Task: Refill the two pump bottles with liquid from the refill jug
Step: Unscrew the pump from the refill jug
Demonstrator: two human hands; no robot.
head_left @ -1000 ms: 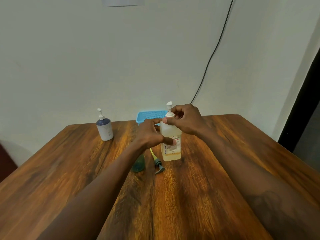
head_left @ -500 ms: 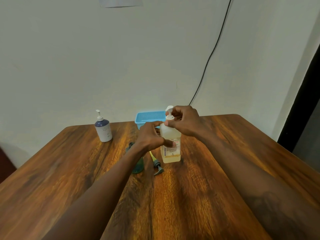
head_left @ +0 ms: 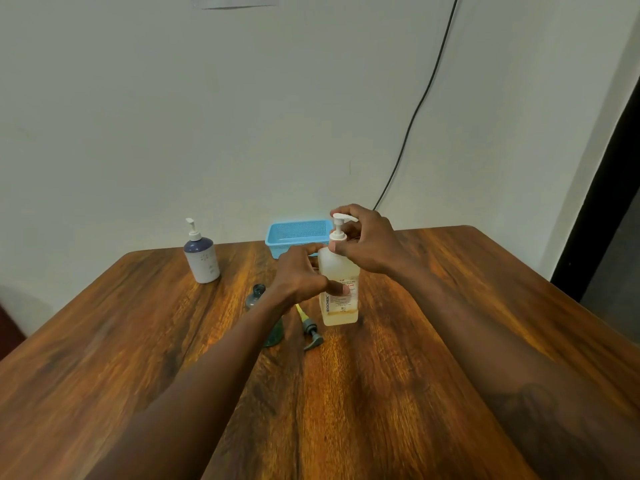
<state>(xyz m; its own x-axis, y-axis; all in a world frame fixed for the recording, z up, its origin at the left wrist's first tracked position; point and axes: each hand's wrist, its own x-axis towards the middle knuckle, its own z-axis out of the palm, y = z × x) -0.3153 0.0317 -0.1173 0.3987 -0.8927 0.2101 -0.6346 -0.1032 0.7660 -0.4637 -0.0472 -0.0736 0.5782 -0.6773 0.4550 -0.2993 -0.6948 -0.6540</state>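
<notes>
A clear bottle of yellowish liquid with a white pump point(head_left: 338, 299) stands upright mid-table. My left hand point(head_left: 300, 278) wraps its body from the left, thumb on the label. My right hand point(head_left: 363, 244) pinches the white pump collar and head at its top. Just left, partly hidden behind my left forearm, stands a small dark green bottle point(head_left: 258, 296) with an open neck. Its grey pump with a yellow tube point(head_left: 310, 327) lies on the table beside it. A white and navy pump bottle point(head_left: 201, 258) stands at the back left.
A blue plastic basket point(head_left: 296, 233) sits at the far table edge against the wall. A black cable point(head_left: 415, 109) runs down the wall behind it. The wooden table point(head_left: 346, 410) stretches toward me. A dark doorway edge is at the right.
The view has tilted slightly. My right hand has shifted on the white pump, whose nozzle now points right. The left hand keeps its hold on the bottle.
</notes>
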